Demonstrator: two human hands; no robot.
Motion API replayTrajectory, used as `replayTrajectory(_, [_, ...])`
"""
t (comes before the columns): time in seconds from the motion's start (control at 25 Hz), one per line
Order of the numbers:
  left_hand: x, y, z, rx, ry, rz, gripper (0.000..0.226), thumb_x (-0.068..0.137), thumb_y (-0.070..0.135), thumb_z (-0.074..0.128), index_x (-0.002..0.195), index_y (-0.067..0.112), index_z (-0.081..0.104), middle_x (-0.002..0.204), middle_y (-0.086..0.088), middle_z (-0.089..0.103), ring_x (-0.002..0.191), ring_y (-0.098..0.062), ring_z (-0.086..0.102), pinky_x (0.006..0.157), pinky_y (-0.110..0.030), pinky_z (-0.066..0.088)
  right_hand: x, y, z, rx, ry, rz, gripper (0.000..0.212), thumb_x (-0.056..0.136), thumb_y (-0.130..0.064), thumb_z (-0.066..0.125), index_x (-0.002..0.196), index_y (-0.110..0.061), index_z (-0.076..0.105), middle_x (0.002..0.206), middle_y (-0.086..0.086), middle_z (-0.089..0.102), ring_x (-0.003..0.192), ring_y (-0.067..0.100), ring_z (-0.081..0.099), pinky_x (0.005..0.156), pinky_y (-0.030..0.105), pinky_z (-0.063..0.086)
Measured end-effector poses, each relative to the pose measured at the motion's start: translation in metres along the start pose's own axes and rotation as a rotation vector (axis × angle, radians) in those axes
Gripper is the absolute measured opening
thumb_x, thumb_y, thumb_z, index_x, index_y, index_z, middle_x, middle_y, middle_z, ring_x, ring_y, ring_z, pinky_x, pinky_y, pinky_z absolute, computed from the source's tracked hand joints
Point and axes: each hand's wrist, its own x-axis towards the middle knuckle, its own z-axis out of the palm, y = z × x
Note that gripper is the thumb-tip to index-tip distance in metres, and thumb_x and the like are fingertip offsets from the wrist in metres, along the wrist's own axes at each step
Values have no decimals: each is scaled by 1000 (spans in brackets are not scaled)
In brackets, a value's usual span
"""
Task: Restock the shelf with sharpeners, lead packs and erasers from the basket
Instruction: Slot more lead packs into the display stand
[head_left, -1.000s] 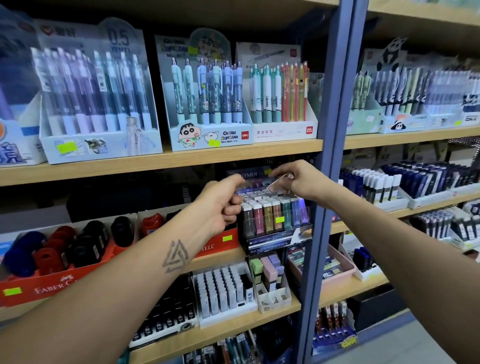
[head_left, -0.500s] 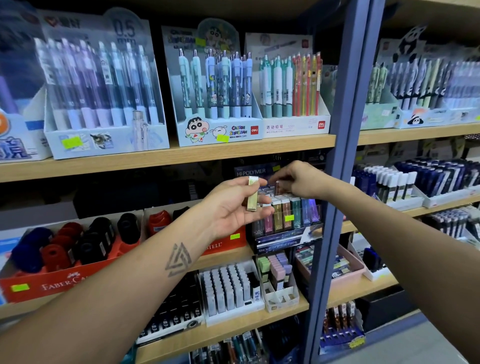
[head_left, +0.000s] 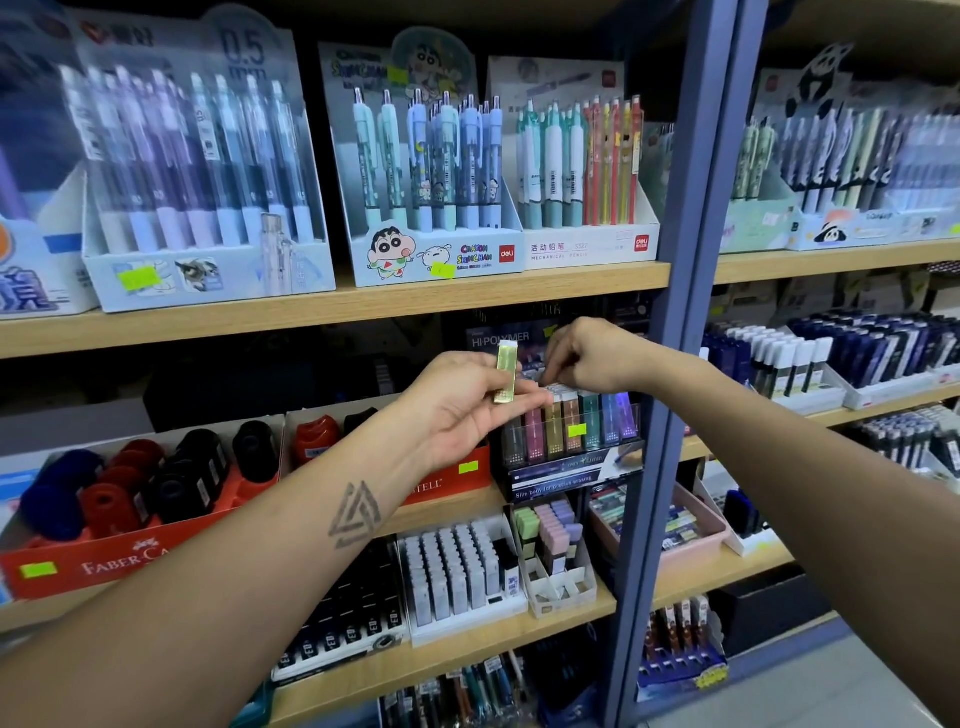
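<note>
My left hand (head_left: 467, 405) came first, palm turned up, thumb and fingertips pinching a slim yellow-green lead pack (head_left: 506, 372) near its lower end. The pack stood nearly upright, its long axis vertical, white cap on top and its base down against my fingers. Just past that pinch and a little to its right, my right hand (head_left: 592, 358) hung palm down, fingers curled and pinching the top of something in the back row of the lead display (head_left: 571, 431); what exactly they gripped was hidden under the hand. The display sat directly below and beyond both grips, its coloured packs standing upright in a row, long axes vertical like the one I held. To the left of my left grip and lower, the red Faber-Castell tray (head_left: 119, 564) held round sharpeners (head_left: 197, 478). Above both grips, further back, ran the wooden shelf (head_left: 363, 306) carrying pen boxes (head_left: 436, 208).
</note>
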Motion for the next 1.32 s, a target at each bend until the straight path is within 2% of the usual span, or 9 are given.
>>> replayTrajectory(0.12, [-1, 1, -2, 60, 7, 8, 29, 98, -6, 49, 127, -6, 52, 105, -31, 68, 95, -47, 70, 78, -46, 61, -8, -2, -4, 112, 33, 47, 35, 90, 7, 55, 101, -16, 78, 95, -5, 67, 86, 9, 64, 69, 17, 46])
replayTrajectory(0.28, [3, -2, 4, 74, 11, 33, 26, 96, -11, 51, 121, -12, 54, 96, -33, 68, 86, -40, 73, 74, -36, 62, -26, -11, -11, 953, 79, 11, 15, 93, -10, 66, 106, -8, 74, 94, 11, 75, 79, 16, 65, 80, 33, 51])
replayTrajectory(0.36, [5, -4, 13, 121, 14, 57, 22, 96, -10, 52, 116, -15, 55, 88, -30, 69, 76, -34, 74, 70, -30, 62, -30, -13, -13, 1052, 57, -25, 18, 89, -13, 72, 104, -3, 74, 89, 13, 73, 74, 17, 63, 73, 28, 53])
replayTrajectory(0.52, [9, -7, 29, 298, 51, 121, 21, 96, -7, 56, 116, -13, 55, 88, -26, 69, 70, -30, 73, 68, -33, 63, -34, -7, -19, 1061, 119, 26, 19, 84, 4, 72, 103, 6, 68, 80, 14, 71, 70, 20, 66, 66, 24, 56])
replayTrajectory(0.64, [22, -3, 19, 1011, 260, 389, 32, 98, 11, 56, 128, 3, 56, 114, -14, 69, 98, -28, 68, 91, -41, 56, -34, 5, -15, 998, 344, 203, 20, 88, 6, 68, 107, 11, 62, 80, 19, 70, 70, 23, 67, 63, 24, 59])
replayTrajectory(0.8, [29, -11, 11, 1628, 6, 528, 47, 106, 36, 34, 143, 12, 50, 150, -6, 48, 138, -22, 42, 114, -36, 34, -28, 13, -4, 532, 522, 243, 9, 89, -5, 71, 97, -4, 66, 77, 10, 72, 68, 19, 71, 56, 17, 52])
replayTrajectory(0.96, [31, -21, 10, 1725, -160, 352, 57, 107, 46, 18, 152, 18, 37, 160, -1, 32, 148, -18, 26, 121, -40, 21, -22, 12, -1, 271, 421, 186, 12, 87, -5, 72, 89, -16, 70, 77, 2, 71, 72, 14, 69, 59, 17, 49])
replayTrajectory(1.08, [30, -20, 11, 1667, -143, 338, 55, 108, 44, 18, 151, 17, 40, 159, -1, 35, 146, -19, 31, 118, -32, 25, -17, 13, 3, 203, 336, 195, 13, 85, -4, 74, 86, -16, 69, 77, 3, 71, 73, 15, 67, 70, 28, 54])
replayTrajectory(1.32, [37, -22, 7, 1657, -123, 344, 54, 107, 45, 20, 146, 19, 47, 154, -3, 43, 141, -25, 40, 114, -42, 34, -12, 13, -4, 87, 279, 186, 20, 81, -3, 78, 75, -20, 68, 74, 0, 70, 78, 18, 70, 77, 34, 59])
